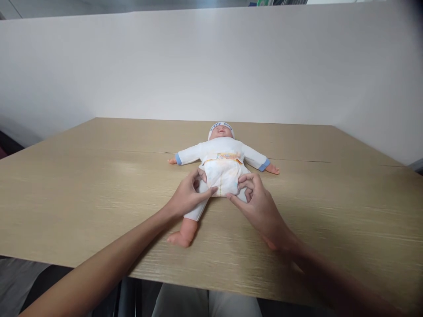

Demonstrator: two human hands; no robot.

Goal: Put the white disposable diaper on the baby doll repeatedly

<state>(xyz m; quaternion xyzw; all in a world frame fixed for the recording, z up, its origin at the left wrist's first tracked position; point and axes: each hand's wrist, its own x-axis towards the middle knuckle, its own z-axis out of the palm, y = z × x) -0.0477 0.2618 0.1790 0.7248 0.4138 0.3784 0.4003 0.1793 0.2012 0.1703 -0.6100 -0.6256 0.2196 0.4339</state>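
A baby doll [220, 152] lies on its back in the middle of the wooden table [82, 193], arms spread, head away from me. It wears a white cap, a white top with blue cuffs and a white diaper [222, 175] with a coloured waistband. My left hand [187, 193] pinches the diaper's lower left edge at the doll's thigh. My right hand [259, 204] grips the lower right edge, covering that leg. One bare foot [180, 237] sticks out under my left wrist.
A white partition wall [211, 66] stands along the table's far edge. The table's near edge runs just above my lap [205, 304]. A seam crosses the tabletop behind the doll's arms.
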